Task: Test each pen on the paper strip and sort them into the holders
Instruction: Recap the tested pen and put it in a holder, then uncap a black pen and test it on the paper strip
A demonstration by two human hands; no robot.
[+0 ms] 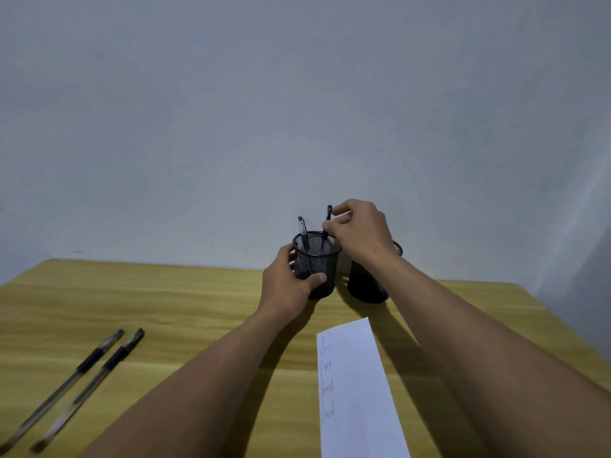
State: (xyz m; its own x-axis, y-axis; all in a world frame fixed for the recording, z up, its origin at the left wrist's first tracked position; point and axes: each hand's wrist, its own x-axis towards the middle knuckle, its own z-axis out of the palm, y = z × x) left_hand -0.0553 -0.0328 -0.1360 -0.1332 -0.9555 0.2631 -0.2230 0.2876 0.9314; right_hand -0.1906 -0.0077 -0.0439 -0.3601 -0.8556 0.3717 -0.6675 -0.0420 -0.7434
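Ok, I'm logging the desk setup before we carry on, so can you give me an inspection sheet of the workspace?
Surface: wooden table.
Job's things: left holder with one standing pen; second pen with its lower end in that holder; right holder partly hidden behind the right arm; paper strip with four scribbles; two loose pens lying at left.
Clutter: nothing seen.
Hands: left hand grips the left holder; right hand pinches the second pen's top.
Cables: nothing seen.
Surroundings: plain wall.
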